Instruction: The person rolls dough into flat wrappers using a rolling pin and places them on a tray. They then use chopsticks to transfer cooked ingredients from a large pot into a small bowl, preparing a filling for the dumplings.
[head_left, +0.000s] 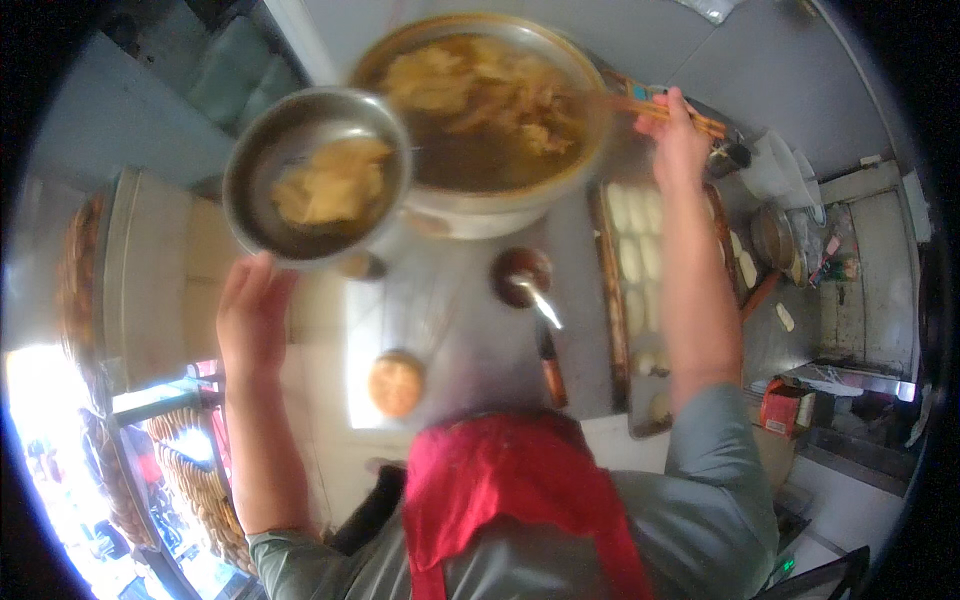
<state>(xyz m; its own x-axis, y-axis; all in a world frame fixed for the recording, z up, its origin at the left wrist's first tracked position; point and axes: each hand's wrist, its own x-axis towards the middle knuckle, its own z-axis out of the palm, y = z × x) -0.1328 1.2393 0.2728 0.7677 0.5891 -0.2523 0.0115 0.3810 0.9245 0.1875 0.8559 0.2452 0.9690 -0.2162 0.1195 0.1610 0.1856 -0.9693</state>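
Note:
My left hand (255, 315) holds a round metal bowl (241, 202) by its near rim, tilted so that its inside shows. Pale yellowish pieces of food (334, 184) lie in the bowl with a little liquid. The bowl overlaps the left edge of a large metal pot (480, 217) filled with brown broth (472, 161) and chunks of food (495, 90). My right hand (679, 139), at the pot's right side, grips wooden chopsticks (705, 122); their tips are blurred over the pot's right rim. What the chopsticks touch cannot be made out.
Between my arms are a small pot of dark sauce (517, 289) with a metal utensil, a wooden-handled tool (553, 375) and a round flatbread (396, 384). A tray (611, 300) of pale dough pieces (637, 262) lies under my right forearm. A red box (780, 406) stands at right.

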